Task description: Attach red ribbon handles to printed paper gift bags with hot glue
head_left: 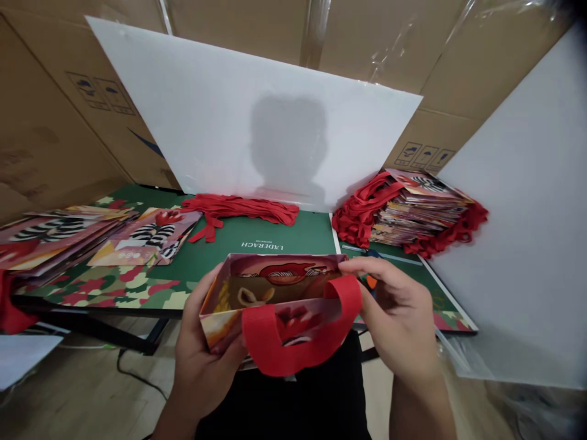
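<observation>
A printed paper gift bag (220, 321) is spread into a box shape above my lap, its open top facing me. One red ribbon handle (287, 360) loops from its near panel and hangs over the front. My left hand (206, 354) grips the left side, thumb on the near face and fingers around the outside. At the right rim, my right hand (394, 311) pinches the bag's corner between thumb and fingers, close to the ribbon's right end. The bag's underside is hidden from view.
On the green table (229, 244) lie a bundle of red ribbons (247, 208), flat printed bags (149, 235) and a bag pile (59, 235) at left. A tall stack of handled bags (413, 211) stands at right. A white board (206, 116) and cardboard (367, 36) wall off the back.
</observation>
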A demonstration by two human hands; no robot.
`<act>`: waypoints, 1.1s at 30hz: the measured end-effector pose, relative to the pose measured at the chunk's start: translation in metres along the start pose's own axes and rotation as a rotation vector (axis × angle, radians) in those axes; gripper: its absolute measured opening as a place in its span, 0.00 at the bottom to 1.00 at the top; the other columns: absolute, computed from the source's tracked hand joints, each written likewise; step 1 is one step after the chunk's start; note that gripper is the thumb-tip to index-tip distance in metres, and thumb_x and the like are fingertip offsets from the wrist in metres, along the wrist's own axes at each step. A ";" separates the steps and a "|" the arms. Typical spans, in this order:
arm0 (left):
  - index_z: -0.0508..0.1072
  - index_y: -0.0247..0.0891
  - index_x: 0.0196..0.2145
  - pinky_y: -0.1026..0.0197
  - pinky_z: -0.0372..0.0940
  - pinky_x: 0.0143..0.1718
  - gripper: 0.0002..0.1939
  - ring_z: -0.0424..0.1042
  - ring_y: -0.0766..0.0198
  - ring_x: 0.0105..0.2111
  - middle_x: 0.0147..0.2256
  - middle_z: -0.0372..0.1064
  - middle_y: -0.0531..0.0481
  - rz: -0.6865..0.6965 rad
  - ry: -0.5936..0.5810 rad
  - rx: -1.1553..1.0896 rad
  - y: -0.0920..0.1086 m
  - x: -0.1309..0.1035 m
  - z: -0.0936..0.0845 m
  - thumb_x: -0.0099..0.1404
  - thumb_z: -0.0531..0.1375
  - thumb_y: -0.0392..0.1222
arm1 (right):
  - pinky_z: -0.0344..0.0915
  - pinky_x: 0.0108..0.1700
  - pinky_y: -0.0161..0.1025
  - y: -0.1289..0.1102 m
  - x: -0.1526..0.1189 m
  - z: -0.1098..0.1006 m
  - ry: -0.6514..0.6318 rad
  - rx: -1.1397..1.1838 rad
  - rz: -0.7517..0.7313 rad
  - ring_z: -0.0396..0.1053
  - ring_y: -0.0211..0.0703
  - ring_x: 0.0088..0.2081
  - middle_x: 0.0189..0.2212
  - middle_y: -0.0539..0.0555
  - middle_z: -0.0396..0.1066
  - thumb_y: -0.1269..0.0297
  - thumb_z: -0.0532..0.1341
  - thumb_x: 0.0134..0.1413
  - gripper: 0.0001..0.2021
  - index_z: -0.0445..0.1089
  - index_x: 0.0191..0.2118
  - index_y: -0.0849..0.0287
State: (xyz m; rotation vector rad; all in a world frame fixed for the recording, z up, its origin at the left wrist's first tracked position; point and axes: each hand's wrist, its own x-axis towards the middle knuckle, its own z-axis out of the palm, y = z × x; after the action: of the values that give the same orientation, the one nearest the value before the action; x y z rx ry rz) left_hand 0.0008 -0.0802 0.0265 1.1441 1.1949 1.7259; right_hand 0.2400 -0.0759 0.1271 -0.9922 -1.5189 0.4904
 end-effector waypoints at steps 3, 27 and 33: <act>0.69 0.47 0.70 0.52 0.82 0.48 0.54 0.83 0.42 0.53 0.64 0.74 0.40 0.015 -0.027 -0.005 -0.001 0.003 -0.003 0.49 0.81 0.48 | 0.71 0.41 0.34 0.000 -0.001 0.000 -0.024 0.049 0.057 0.77 0.39 0.36 0.34 0.45 0.81 0.67 0.68 0.68 0.06 0.83 0.41 0.47; 0.69 0.46 0.68 0.58 0.76 0.55 0.41 0.78 0.51 0.57 0.63 0.73 0.43 -0.063 0.009 0.068 0.019 -0.005 0.020 0.63 0.73 0.59 | 0.71 0.36 0.32 0.018 -0.013 0.008 0.021 0.190 0.160 0.74 0.40 0.33 0.33 0.51 0.80 0.63 0.68 0.69 0.05 0.81 0.40 0.55; 0.69 0.44 0.68 0.55 0.76 0.57 0.41 0.77 0.49 0.59 0.64 0.71 0.41 -0.044 0.023 0.108 0.021 -0.006 0.021 0.62 0.73 0.57 | 0.71 0.37 0.34 0.020 -0.013 0.008 0.007 0.140 0.163 0.74 0.41 0.34 0.35 0.52 0.80 0.63 0.67 0.70 0.05 0.81 0.41 0.55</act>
State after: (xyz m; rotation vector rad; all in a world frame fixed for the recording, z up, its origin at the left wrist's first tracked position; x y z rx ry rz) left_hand 0.0203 -0.0856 0.0483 1.1554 1.3319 1.6622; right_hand 0.2377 -0.0735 0.1028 -1.0106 -1.3835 0.6983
